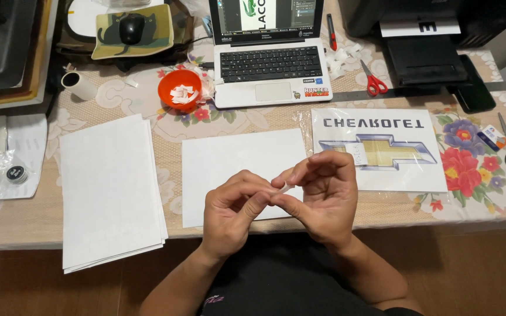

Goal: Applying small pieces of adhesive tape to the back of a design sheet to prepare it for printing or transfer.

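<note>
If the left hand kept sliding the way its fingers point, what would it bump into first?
The left hand points rightward, so it would meet the small white strip pinched between both hands, then the right hand just behind it. They already nearly touch.

A single head-worn camera looks steeply down and forward from above the person's chest, facing the far side of the desk [42,216], whose near edge runs across the lower third of the picture. It sits close: the two hands, left hand [232,213] and right hand [323,196], fill the centre just below the lens. The view reaches as far as the laptop [270,64] and the printer [423,41] at the top edge, and the floor shows along the bottom on both sides.
</note>
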